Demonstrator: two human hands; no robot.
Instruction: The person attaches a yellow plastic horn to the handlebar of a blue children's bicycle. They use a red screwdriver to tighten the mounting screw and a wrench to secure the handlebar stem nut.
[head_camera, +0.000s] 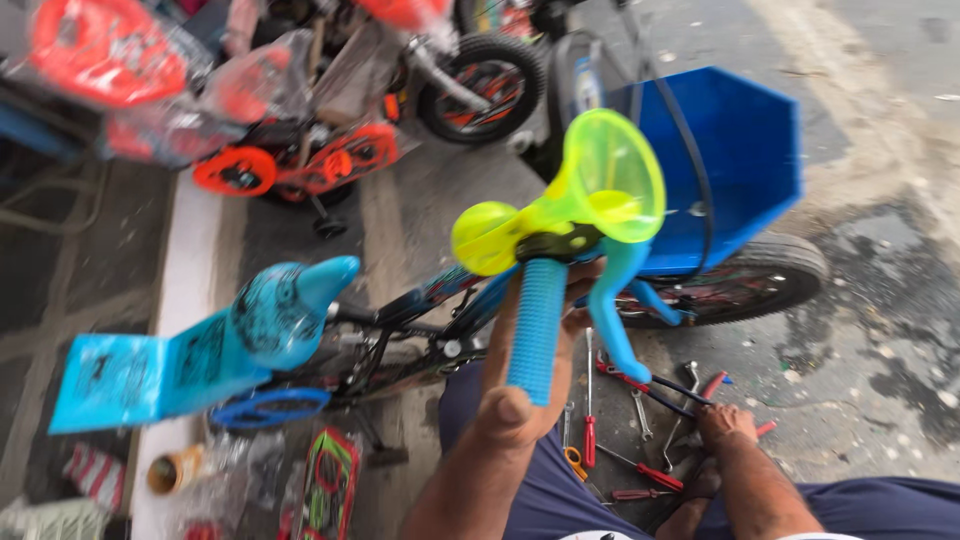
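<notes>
My left hand (512, 412) is shut around the light-blue handlebar grip (537, 325) of a small blue bicycle. A blue brake lever (610, 320) hangs beside the grip. A yellow-green plastic horn (605, 185) with a round bulb (485, 237) is mounted just above it. My right hand (727, 425) reaches down to red-handled tools (650, 385) on the ground, fingers on them; whether it grips one is unclear. The bike's blue seat (285, 310) lies to the left, its blue front basket (745, 160) and front tyre (775, 270) to the right.
Screwdrivers (590, 435) and wrenches (640, 410) lie scattered on the concrete between my knees. Orange bicycles wrapped in plastic (290, 120) stand at the top left. A white kerb strip (180, 300) runs down the left. A blue backrest panel (120, 375) sticks out behind the seat.
</notes>
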